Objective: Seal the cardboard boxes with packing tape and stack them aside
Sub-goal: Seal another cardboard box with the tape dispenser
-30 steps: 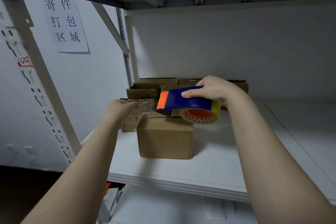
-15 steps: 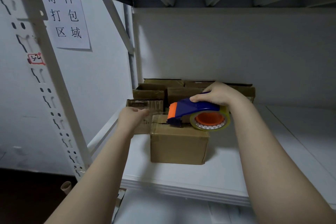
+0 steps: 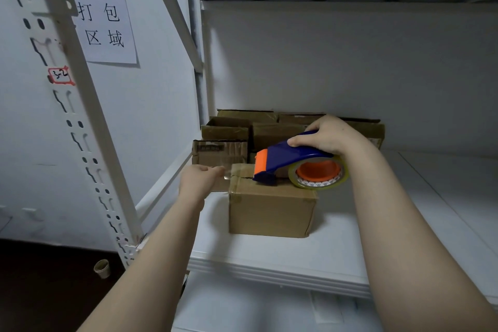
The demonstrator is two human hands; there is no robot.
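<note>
The small brown cardboard box sits on the white metal shelf, its top flaps closed with a dark seam showing. On the box's top rests the nose of a blue and orange plastic tape dispenser, which carries a roll of clear packing tape. The right hand has its grip closed over the dispenser's blue back, fingers curled round it. At the box's upper left edge, the left hand has its grip open, fingers stretched to the corner. Behind the box, more brown cardboard boxes are stacked. Up and left of the box, a white paper sign hangs on the wall.
</note>
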